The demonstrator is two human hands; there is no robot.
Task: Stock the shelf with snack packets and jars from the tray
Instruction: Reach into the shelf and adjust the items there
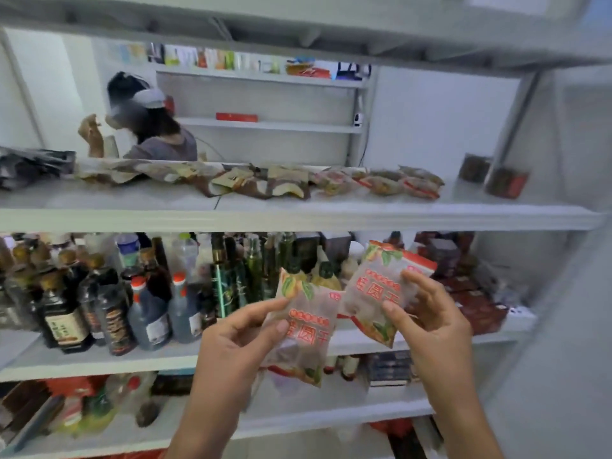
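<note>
Both hands were up in front of the shelving, each holding one snack packet. Left hand point(238, 329) pinched the left packet point(304, 329) by its left edge, with the thumb flat on the printed front and the index finger along the upper edge. Its other fingers were hidden behind the packet. Right hand point(427, 313) gripped the right packet point(381, 289) by its right side, thumb on the front and fingers curled over the edge. Neither hand had any slack; both grips were narrow and closed on the plastic.

The two packets were cloudy plastic with red print and a fruit picture at the corners. The right one was held higher and tilted. Their near corners met in the middle; whether they touched or only overlapped could not be told. Both hung in the air in front of the bottles point(99, 299) on the middle shelf, below the upper shelf point(298, 213).

On the upper shelf lay a row of similar packets point(381, 183), with brown packets point(248, 183) to their left and dark bags point(29, 167) at the far left. Two jars point(505, 182) stood at the right end, apart from the packets. Red boxes point(477, 306) lay to the right of the bottles. Another person point(155, 127) stood beyond the shelving.
</note>
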